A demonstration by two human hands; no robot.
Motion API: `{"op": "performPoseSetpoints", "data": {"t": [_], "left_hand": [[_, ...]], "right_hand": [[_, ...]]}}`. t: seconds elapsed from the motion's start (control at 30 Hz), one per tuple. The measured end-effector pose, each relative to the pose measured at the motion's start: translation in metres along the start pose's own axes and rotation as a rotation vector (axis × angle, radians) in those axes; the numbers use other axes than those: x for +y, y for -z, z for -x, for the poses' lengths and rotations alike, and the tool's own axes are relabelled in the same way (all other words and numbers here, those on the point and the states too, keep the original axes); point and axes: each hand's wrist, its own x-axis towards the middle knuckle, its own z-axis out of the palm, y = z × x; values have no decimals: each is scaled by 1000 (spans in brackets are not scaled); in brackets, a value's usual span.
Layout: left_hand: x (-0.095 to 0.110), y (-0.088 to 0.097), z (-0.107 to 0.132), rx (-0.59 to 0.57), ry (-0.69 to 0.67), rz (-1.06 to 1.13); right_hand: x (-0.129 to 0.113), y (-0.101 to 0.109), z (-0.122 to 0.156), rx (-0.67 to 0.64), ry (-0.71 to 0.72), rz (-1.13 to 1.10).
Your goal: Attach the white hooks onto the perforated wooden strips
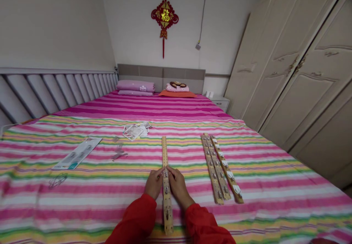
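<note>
A long wooden strip [165, 152] with metal hooks along its near half lies lengthwise on the striped bed in front of me. My left hand [153, 184] and my right hand [178, 186] flank it, fingertips pinched together on a small metal hook [165, 172] at the strip's middle. Both arms wear red sleeves. To the right lie three more wooden strips [220, 169] side by side, fitted with hooks along their length.
The striped bedspread [261, 185] covers the whole bed. A flat package [78, 153] lies at the left, loose clear wrappers [136, 130] and small metal parts [118, 152] lie in the middle. Pillows [136, 86] sit by the headboard. A tall wardrobe [299, 71] stands on the right.
</note>
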Motion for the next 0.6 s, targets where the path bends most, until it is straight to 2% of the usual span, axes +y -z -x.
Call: {"op": "performPoseSetpoints", "data": {"t": [0.23,0.33,0.4,0.5,0.53,0.6], "left_hand": [[3,-1,7,-63,-52,-121],[1,-2,5,-63,-43,-77],[-1,1,1,-85,11,13],[-4,17,-7,-112,164,191],[-5,27,-11,-76,193,233],[-10,53,-21,108,175,254]], "right_hand": [[-7,2,-1,-64,28,107],[-6,3,-1,-83,17,95],[-5,4,-1,-89,6,38],[-4,8,1,-82,-21,-102],[-3,8,2,-70,-35,-142],[-2,9,3,-34,-78,-192]]}}
